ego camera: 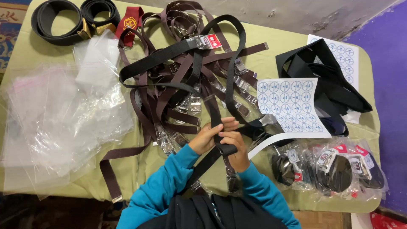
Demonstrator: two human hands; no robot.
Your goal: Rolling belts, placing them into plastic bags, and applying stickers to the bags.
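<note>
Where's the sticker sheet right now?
The sticker sheet lies right of centre in the head view, beside the belt pile, partly over black straps, above the bagged belts.

Black belt (214, 123) in hands w/ teal sleeves (169, 178). Brown belts (169, 101) mid-table on olive-green cloth (42, 55). White sticker sheet (292, 106) w/ blue circles nr right edge. Maroon tie (129, 23) at far edge.

Saw a table (25, 59) under a pale green cloth. Behind it, a rough grey wall (296, 12). To the right, a bright purple wall (390, 63). At the top left corner, a patterned rug (10, 21) in red and blue. Below the table, a dark floor (51, 212). Soft, even light, with no hard shadows.
</note>
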